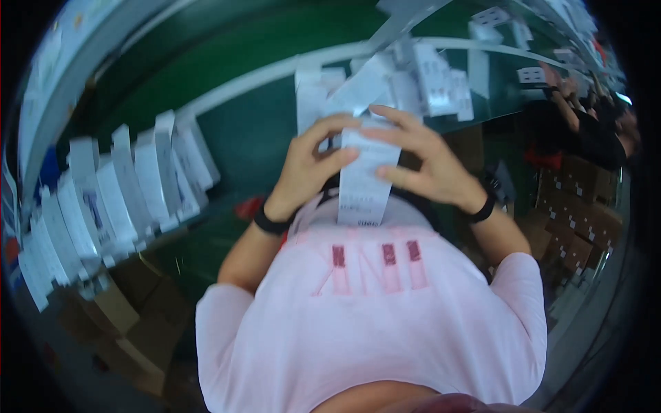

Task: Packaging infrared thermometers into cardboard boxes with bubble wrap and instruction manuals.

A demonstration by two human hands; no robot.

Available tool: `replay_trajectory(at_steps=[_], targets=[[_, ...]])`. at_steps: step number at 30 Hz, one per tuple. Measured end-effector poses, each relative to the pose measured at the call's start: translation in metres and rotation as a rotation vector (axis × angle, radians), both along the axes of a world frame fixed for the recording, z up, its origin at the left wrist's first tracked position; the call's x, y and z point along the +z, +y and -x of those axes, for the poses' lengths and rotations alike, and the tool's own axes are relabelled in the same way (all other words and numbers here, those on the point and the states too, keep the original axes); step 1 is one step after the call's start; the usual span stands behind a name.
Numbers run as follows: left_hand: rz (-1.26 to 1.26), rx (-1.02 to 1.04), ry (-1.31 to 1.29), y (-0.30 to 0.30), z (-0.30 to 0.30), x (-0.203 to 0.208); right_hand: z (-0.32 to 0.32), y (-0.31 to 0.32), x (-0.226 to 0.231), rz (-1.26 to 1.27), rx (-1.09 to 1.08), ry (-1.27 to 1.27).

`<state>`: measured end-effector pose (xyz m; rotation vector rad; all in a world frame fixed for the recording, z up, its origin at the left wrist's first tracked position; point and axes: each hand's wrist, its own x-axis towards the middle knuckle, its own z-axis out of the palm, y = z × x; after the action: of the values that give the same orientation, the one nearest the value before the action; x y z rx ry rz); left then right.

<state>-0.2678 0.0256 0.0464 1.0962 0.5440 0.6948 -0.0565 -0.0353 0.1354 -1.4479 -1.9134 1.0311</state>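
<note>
A narrow white box [363,187] stands out from my body at chest height, its small printed side facing up. My left hand [315,157] grips it from the left, thumb on the upper face and fingers curled toward the far end. From the right, my right hand [428,160] holds it too, with the thumb at the box's edge and the fingers reaching over its far end. Slight blur softens the fingertips, and the far end is partly hidden behind them. Just beyond my hands lie several white cartons and flat flaps [375,86].
A green work surface [251,138] with a pale rail runs ahead of me. Rows of open white boxes [113,189] stand at the left. Brown cartons [141,316] sit low at the left, and stacked ones [575,213] at the right. Another person [578,131] works at the far right.
</note>
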Motion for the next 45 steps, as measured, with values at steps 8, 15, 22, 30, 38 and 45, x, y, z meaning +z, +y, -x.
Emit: replay_trajectory(at_steps=[8,15,22,30,38,45], targets=[[-0.406,0.019,0.179,0.067,-0.098,0.040,-0.144,-0.017,0.021,0.146,-0.634,0.330],[-0.235,0.191,0.805,0.254,-0.216,0.004,-0.480,-0.044,-0.057,0.234,-1.192,0.234],[-0.534,0.114,1.154,0.305,-0.325,-0.120,-0.619,-0.011,-0.255,0.378,-1.044,0.212],[-0.839,0.252,0.738,0.325,-0.296,-0.127,-0.689,0.179,-0.261,-0.206,-1.045,-0.317],[-1.044,0.477,1.019,0.244,-0.131,-0.084,-0.673,0.290,-0.299,-0.308,-0.961,0.002],[-0.884,0.805,1.044,0.127,-0.057,-0.029,-0.529,0.229,-0.162,-0.673,-0.629,0.236]])
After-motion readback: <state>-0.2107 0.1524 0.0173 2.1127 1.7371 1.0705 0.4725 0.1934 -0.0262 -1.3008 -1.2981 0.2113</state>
